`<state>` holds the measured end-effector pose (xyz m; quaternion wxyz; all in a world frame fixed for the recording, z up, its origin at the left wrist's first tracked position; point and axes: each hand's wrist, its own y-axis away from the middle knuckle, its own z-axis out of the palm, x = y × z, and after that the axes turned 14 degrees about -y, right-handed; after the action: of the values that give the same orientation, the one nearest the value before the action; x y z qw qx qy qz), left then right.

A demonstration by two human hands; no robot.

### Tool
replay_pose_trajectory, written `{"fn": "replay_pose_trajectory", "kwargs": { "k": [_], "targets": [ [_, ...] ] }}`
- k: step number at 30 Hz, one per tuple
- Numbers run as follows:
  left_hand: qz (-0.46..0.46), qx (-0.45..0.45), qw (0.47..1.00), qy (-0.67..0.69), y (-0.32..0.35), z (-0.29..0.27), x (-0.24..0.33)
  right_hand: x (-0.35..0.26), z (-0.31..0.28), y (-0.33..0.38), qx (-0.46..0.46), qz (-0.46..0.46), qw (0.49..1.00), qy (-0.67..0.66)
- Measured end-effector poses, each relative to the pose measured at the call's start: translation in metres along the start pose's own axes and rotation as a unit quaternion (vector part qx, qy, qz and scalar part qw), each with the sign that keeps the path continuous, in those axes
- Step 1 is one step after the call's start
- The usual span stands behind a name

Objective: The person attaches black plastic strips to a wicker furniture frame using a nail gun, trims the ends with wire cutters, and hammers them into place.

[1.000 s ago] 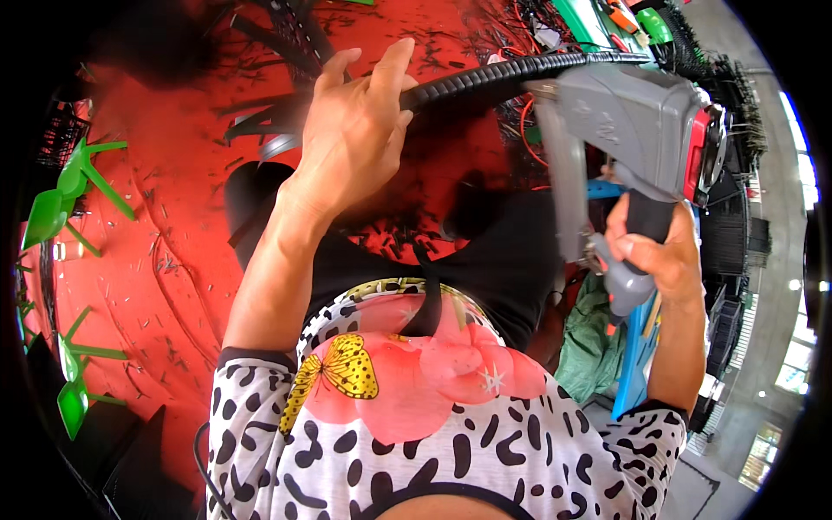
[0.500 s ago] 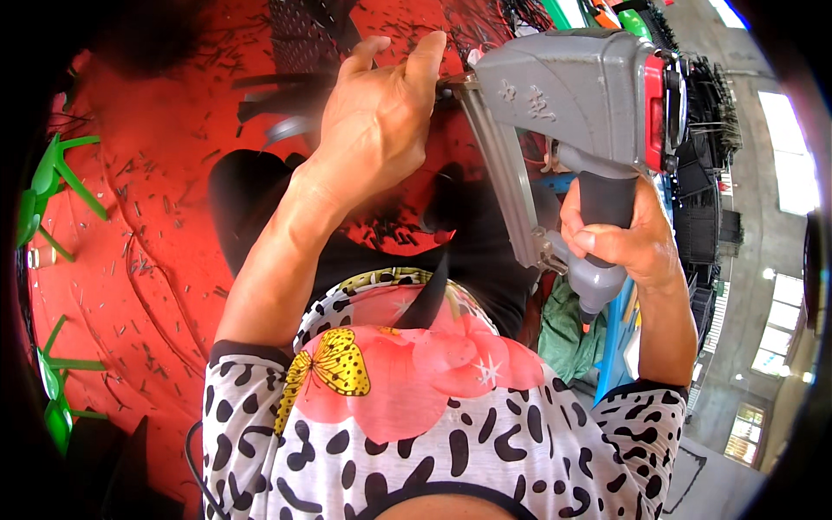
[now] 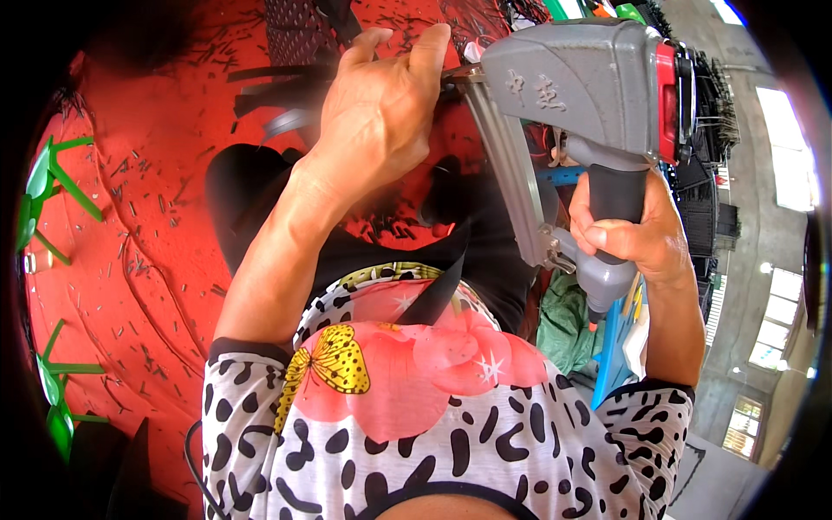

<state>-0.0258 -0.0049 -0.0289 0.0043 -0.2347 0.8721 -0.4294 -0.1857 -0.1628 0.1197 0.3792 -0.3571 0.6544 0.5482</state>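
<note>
My right hand [image 3: 637,230] is wrapped around the black grip of a grey air-powered nail gun [image 3: 563,82] with a red-edged end. Its long metal magazine [image 3: 511,160] slants down from the nose, which is close beside my left hand [image 3: 377,121]. The left hand has its back up, thumb and forefinger pointing away from me and the other fingers curled under out of sight. Loose black strips [image 3: 282,95] stick out from beneath it on the left. A black woven panel [image 3: 299,39] lies just beyond, partly behind the hand. What the gun's tip touches is hidden.
Red sheeting [image 3: 143,286] strewn with small dark scraps covers the floor. Green chair legs [image 3: 74,178] stand at the far left. A green bag [image 3: 568,325] and a blue edge [image 3: 614,360] lie below the gun. Stacked black woven pieces [image 3: 706,173] line the right.
My right hand and the nail gun have shifted slightly to the right, the gun's body tilting a little. My left hand stays almost in place beside the strips.
</note>
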Motion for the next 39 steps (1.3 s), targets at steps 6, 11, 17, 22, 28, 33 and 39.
{"fn": "replay_pose_trajectory", "kwargs": {
  "k": [6, 11, 17, 22, 28, 33, 39],
  "targets": [
    [-0.013, 0.013, 1.000, 0.020, 0.000, -0.004, 0.003, -0.001, -0.001, 0.003, 0.004, -0.008, 1.000, 0.025],
    [-0.021, 0.003, 1.000, 0.012, -0.001, -0.003, 0.005, -0.005, 0.006, 0.001, 0.010, 0.011, 0.999, 0.031],
    [-0.026, -0.110, 0.994, 0.001, 0.001, -0.008, 0.006, -0.014, 0.010, 0.000, -0.002, 0.007, 0.997, 0.076],
    [-0.068, -0.058, 0.995, 0.051, -0.002, 0.000, 0.004, -0.004, 0.005, -0.004, -0.050, -0.016, 0.997, 0.053],
    [-0.035, -0.023, 0.999, 0.023, 0.002, 0.002, 0.004, 0.021, -0.024, 0.023, 0.088, -0.134, 0.986, -0.039],
    [-0.048, -0.050, 0.998, 0.004, -0.001, -0.005, -0.004, 0.061, -0.115, 0.028, 0.207, -0.134, 0.969, -0.030],
    [-0.032, -0.086, 0.996, 0.017, -0.022, -0.002, 0.000, 0.164, -0.265, 0.020, 0.439, -0.005, 0.871, 0.219]
  ]
}}
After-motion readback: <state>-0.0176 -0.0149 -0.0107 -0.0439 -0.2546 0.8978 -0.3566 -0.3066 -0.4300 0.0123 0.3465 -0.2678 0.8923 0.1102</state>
